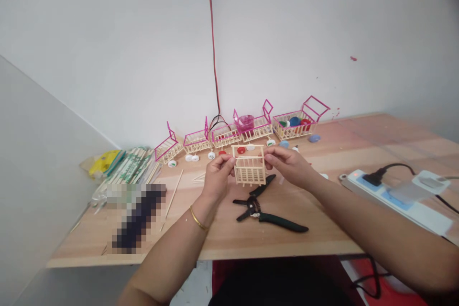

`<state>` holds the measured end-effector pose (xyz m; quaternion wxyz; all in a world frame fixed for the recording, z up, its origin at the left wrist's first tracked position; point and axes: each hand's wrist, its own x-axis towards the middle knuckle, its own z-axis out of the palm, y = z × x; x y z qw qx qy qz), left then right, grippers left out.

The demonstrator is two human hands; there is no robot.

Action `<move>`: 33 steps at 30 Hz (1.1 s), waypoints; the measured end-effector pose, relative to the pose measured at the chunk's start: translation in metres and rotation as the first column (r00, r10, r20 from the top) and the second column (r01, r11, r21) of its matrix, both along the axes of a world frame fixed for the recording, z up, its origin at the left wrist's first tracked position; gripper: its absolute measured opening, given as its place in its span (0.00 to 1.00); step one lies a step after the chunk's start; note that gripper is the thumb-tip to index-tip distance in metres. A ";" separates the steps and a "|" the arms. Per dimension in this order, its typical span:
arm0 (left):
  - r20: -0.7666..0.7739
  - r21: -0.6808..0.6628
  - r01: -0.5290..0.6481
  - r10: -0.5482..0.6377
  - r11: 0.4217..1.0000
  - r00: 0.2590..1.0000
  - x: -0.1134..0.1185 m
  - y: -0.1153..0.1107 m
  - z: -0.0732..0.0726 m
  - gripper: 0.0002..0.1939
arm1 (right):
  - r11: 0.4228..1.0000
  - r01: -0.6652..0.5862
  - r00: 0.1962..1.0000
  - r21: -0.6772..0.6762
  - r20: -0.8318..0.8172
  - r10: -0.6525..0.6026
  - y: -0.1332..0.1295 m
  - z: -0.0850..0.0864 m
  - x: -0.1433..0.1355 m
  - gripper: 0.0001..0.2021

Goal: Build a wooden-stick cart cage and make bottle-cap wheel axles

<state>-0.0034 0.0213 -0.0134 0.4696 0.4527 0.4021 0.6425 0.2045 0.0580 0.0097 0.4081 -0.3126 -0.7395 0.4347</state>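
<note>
A small basket of pale wooden sticks [250, 175] is held up above the table, with a raised stick frame along its top. My left hand [218, 174] pinches its left side between thumb and fingers. At the upper right of the same basket, my right hand [286, 162] has its thumb and fingers closed on the frame. Below and partly behind the basket lie green-handled cutters [283, 222] with dark metal jaws. A thin loose stick [173, 196] rests on the table to the left of my left hand.
Pink-rimmed stick carts [294, 126] with bottle-cap wheels line the wall. Packaged sticks [129, 165] and a yellow bag [105, 163] lie left, near a pixelated dark object [139, 220]. A power strip [398, 201] with plugs sits right on the wooden table [179, 251].
</note>
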 end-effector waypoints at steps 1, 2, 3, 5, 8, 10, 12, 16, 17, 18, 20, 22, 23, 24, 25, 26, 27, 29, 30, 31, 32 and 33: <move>0.004 -0.002 -0.009 0.009 1.000 1.000 -0.001 0.000 0.000 0.10 | 1.000 0.003 1.000 -0.003 -0.006 -0.003 0.000 -0.001 0.000 0.15; 0.004 -0.004 -0.014 0.014 1.000 1.000 -0.001 0.001 0.000 0.10 | 1.000 0.011 1.000 -0.005 -0.011 -0.011 0.000 -0.001 0.000 0.15; 0.003 -0.006 -0.017 0.017 1.000 1.000 -0.002 0.001 0.000 0.11 | 1.000 0.020 1.000 -0.007 -0.014 -0.020 0.001 -0.002 -0.001 0.15; -0.001 -0.009 -0.018 0.018 1.000 1.000 -0.002 0.002 0.000 0.12 | 0.999 0.032 0.999 -0.007 -0.016 -0.032 0.002 -0.004 -0.002 0.16; -0.011 -0.005 -0.006 0.006 1.000 1.000 -0.002 0.002 -0.001 0.12 | 0.999 0.032 0.999 0.003 -0.009 -0.032 0.003 -0.006 -0.003 0.15; -0.028 0.009 0.001 0.000 1.000 1.000 -0.002 0.002 -0.001 0.12 | 0.999 0.028 1.000 0.038 0.012 -0.028 0.004 -0.008 -0.003 0.14; -0.063 0.027 -0.009 0.011 1.000 0.998 -0.002 0.002 -0.002 0.12 | 0.995 0.022 0.999 0.097 0.044 -0.026 0.005 -0.009 -0.003 0.13; -0.168 0.077 -0.044 0.057 0.996 0.984 -0.002 0.001 -0.003 0.12 | 0.986 0.034 0.996 0.163 0.071 -0.046 0.005 -0.009 -0.002 0.14; -0.183 0.089 -0.047 0.063 0.995 0.981 -0.002 0.001 -0.003 0.12 | 0.986 0.040 0.996 0.162 0.067 -0.051 0.005 -0.009 -0.002 0.14; -0.191 0.098 -0.047 0.065 0.994 0.979 -0.001 0.001 -0.002 0.11 | 0.986 0.046 0.996 0.159 0.062 -0.056 0.005 -0.009 -0.001 0.14; -0.194 0.106 -0.046 0.066 0.993 0.979 0.000 0.000 -0.002 0.11 | 0.988 0.048 0.997 0.148 0.060 -0.057 0.005 -0.009 -0.001 0.14; -0.190 0.106 -0.046 0.066 0.993 0.980 0.000 0.000 -0.001 0.11 | 0.990 0.045 0.997 0.132 0.064 -0.054 0.005 -0.009 -0.001 0.14; -0.191 0.105 -0.049 0.068 0.993 0.979 0.000 0.000 0.000 0.10 | 0.991 0.046 0.996 0.122 0.066 -0.054 0.005 -0.009 -0.001 0.14; -0.198 0.105 -0.052 0.073 0.993 0.978 0.001 0.000 0.000 0.10 | 0.993 0.045 0.996 0.111 0.067 -0.053 0.005 -0.009 -0.001 0.14; -0.210 0.107 -0.056 0.078 0.993 0.975 0.001 -0.001 0.001 0.10 | 0.994 0.046 0.996 0.100 0.066 -0.052 0.005 -0.009 -0.002 0.14; -0.228 0.111 -0.058 0.083 0.992 0.970 0.000 -0.001 0.002 0.10 | 0.995 0.048 0.997 0.088 0.062 -0.053 0.005 -0.010 -0.002 0.14; -0.250 0.117 -0.058 0.086 0.991 0.964 0.000 -0.002 0.003 0.11 | 0.996 0.050 0.997 0.078 0.059 -0.055 0.005 -0.010 -0.002 0.14; -0.285 0.130 -0.049 0.085 0.990 0.955 0.000 -0.003 0.004 0.12 | 0.996 0.063 0.996 0.060 0.055 -0.066 0.006 -0.010 -0.002 0.15; -0.298 0.136 -0.041 0.081 0.990 0.951 0.000 -0.004 0.005 0.12 | 0.996 0.072 0.996 0.053 0.057 -0.074 0.006 -0.009 -0.002 0.15; -0.310 0.141 -0.035 0.077 0.989 0.948 -0.001 -0.004 0.005 0.13 | 0.996 0.080 0.995 0.048 0.060 -0.083 0.006 -0.009 -0.002 0.16; -0.321 0.146 -0.030 0.076 0.989 0.944 -0.001 -0.004 0.005 0.13 | 0.995 0.086 0.994 0.045 0.063 -0.089 0.006 -0.009 -0.002 0.16; -0.330 0.149 -0.029 0.077 0.988 0.941 -0.001 -0.003 0.005 0.14 | 0.995 0.090 0.994 0.044 0.064 -0.093 0.006 -0.009 -0.002 0.16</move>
